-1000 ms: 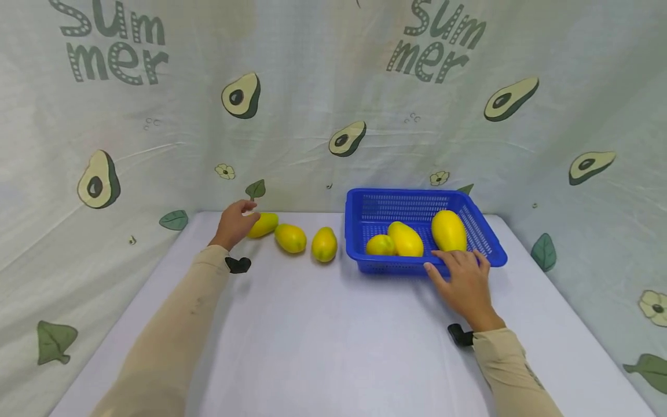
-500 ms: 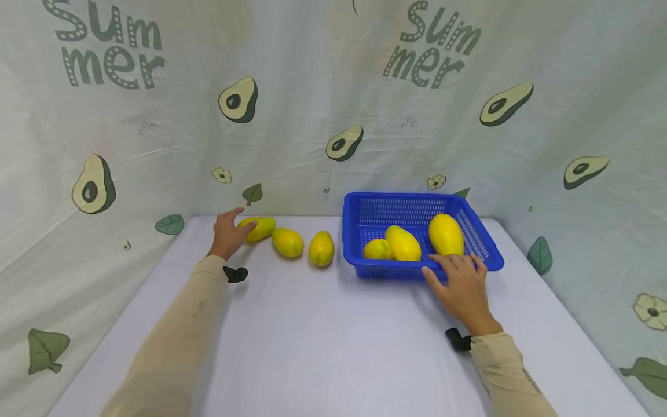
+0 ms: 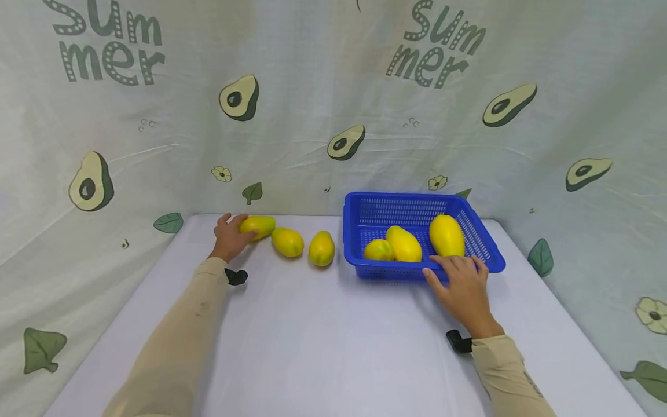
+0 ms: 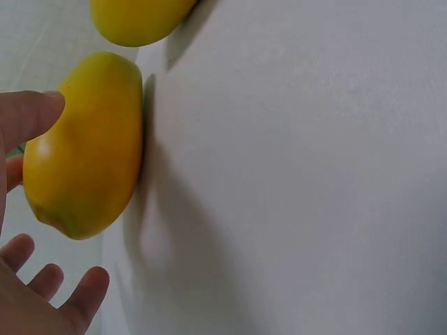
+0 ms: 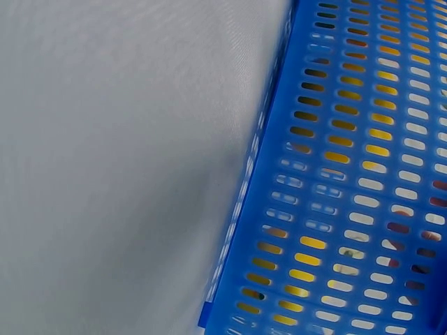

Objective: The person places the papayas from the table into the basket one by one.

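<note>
1. Item: the leftmost yellow fruit (image 3: 259, 227) lay on the white table (image 3: 312, 336), near its far edge.
2. Bearing: it lay directly to the right of the left hand (image 3: 228, 238), which was by far the nearer hand.
3. Long axis: roughly left to right, with one end towards the left palm.
4. Left hand: partly spread, thumb on the near side of the fruit, at least one finger behind, the remaining fingers apart from it. Whether any firm hold existed could not be determined.
5. Right hand (image 3: 464, 289): hooked over the near rim of the blue basket (image 3: 383, 270), thumb outside, well apart from the item.
6. Adjacent: the middle fruit (image 3: 288, 242) sat just beside the item's right end.
</note>
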Motion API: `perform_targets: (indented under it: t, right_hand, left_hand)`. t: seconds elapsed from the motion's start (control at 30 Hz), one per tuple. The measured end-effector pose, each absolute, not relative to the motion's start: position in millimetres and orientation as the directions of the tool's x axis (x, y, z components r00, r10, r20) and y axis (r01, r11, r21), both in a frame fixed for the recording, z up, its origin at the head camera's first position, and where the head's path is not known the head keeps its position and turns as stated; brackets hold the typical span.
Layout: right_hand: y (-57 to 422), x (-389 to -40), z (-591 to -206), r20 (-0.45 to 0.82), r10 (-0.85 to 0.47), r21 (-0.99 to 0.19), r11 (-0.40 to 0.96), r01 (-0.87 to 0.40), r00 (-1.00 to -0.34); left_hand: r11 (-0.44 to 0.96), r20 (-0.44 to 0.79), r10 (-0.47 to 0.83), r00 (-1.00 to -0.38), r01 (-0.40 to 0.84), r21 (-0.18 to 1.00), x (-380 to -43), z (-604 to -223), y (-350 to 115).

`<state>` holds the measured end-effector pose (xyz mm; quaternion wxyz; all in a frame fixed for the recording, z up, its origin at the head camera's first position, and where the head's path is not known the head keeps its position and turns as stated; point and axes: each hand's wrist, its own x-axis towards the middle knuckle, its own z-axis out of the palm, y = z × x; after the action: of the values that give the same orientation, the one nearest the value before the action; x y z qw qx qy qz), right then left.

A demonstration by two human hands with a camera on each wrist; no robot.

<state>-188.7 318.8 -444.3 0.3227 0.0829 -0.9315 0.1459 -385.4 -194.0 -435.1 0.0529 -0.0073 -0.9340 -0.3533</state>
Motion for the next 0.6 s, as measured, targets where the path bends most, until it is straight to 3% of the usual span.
perform_targets:
  t: [0.6]
  right_hand:
    - [318.8,-188.4,-444.9,0.633,-0.058,-0.218,0.944,-0.249,-0.772]
  left_hand:
    - [0.625,0.016,-0.080,-0.997,-0.037,0.780,-394.9,-440.5,-192.2]
